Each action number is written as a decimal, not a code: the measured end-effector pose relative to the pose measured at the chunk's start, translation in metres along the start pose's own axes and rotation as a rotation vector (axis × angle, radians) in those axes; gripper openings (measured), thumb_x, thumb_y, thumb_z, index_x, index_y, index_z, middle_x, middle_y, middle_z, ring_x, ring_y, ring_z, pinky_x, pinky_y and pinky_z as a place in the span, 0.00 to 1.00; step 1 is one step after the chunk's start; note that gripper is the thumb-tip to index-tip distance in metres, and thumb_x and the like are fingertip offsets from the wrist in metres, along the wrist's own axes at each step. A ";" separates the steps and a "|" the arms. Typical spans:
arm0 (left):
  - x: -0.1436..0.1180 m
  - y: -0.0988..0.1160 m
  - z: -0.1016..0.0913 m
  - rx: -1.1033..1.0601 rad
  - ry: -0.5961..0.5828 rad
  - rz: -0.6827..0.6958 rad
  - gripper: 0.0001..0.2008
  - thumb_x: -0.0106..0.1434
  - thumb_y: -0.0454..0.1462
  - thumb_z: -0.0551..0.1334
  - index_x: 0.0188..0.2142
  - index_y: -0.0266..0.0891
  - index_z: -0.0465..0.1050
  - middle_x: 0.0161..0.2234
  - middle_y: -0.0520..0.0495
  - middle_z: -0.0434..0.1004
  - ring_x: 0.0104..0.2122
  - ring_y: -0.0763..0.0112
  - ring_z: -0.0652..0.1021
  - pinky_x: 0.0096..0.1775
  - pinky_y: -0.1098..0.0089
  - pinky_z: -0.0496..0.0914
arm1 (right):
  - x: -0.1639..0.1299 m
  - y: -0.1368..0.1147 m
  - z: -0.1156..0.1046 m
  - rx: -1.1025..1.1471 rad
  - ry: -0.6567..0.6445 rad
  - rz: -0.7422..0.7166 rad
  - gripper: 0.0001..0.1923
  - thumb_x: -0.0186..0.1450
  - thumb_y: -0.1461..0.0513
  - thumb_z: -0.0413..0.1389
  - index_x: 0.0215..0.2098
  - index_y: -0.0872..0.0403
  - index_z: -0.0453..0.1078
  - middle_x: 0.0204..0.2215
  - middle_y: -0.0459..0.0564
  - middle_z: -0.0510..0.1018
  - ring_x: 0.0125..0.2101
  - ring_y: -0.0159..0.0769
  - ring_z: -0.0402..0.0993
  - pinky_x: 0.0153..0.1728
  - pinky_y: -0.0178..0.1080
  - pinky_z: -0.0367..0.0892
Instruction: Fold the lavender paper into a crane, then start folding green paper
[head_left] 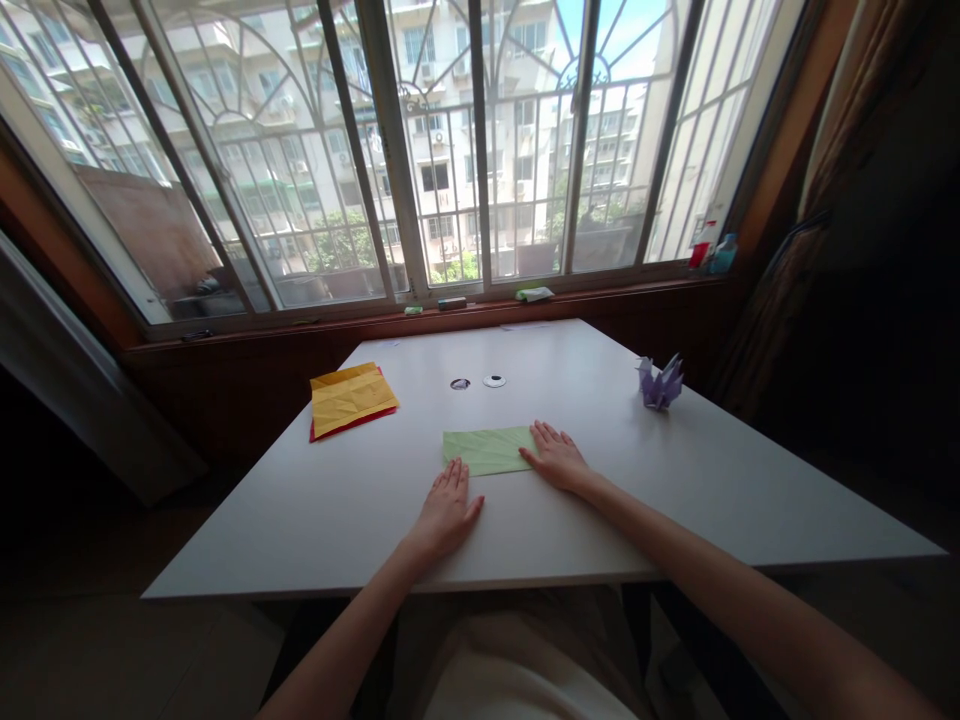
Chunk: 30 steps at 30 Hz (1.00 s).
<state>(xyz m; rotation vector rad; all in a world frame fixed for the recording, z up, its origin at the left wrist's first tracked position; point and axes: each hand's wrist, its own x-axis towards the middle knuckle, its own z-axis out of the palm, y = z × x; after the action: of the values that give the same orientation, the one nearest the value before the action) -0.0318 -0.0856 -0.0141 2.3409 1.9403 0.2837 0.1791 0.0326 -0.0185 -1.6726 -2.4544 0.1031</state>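
A folded light green paper (486, 450) lies flat near the middle of the white table (675, 480). My right hand (556, 458) rests palm down on the paper's right end, fingers spread. Palm down as well, my left hand (448, 510) lies on the table just below the paper's left end, with its fingertips close to the paper's edge. Neither hand grips anything.
A stack of yellow and red paper sheets (351, 400) lies at the table's left. A purple folded paper figure (660, 384) stands at the right. A small hole (460, 384) and a white cap (493, 381) sit mid-table. Bottles (712, 250) stand on the window sill.
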 end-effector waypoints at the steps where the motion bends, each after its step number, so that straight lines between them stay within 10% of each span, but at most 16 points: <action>1: 0.000 0.000 0.001 -0.001 0.007 -0.003 0.30 0.64 0.45 0.42 0.59 0.24 0.47 0.61 0.34 0.43 0.61 0.61 0.48 0.59 0.60 0.48 | 0.000 0.000 0.001 0.006 0.009 -0.002 0.36 0.63 0.47 0.34 0.61 0.61 0.46 0.62 0.55 0.48 0.61 0.40 0.41 0.58 0.46 0.41; 18: -0.006 -0.003 -0.002 -0.040 0.202 0.054 0.20 0.63 0.42 0.49 0.53 0.39 0.62 0.55 0.44 0.63 0.54 0.63 0.63 0.55 0.62 0.58 | -0.014 0.010 -0.013 0.300 0.594 -0.068 0.19 0.63 0.63 0.37 0.48 0.57 0.61 0.45 0.58 0.69 0.49 0.44 0.63 0.51 0.49 0.57; 30: 0.017 -0.003 -0.019 -0.090 0.210 0.183 0.11 0.60 0.40 0.55 0.40 0.45 0.72 0.38 0.47 0.71 0.39 0.66 0.71 0.43 0.66 0.66 | -0.026 -0.019 -0.011 0.257 0.389 -0.566 0.17 0.61 0.63 0.48 0.48 0.52 0.63 0.47 0.51 0.72 0.48 0.38 0.65 0.48 0.44 0.63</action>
<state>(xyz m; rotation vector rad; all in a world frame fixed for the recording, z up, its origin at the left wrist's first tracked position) -0.0355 -0.0697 0.0054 2.5200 1.7517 0.6412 0.1730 0.0014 -0.0072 -0.7683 -2.3782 0.0141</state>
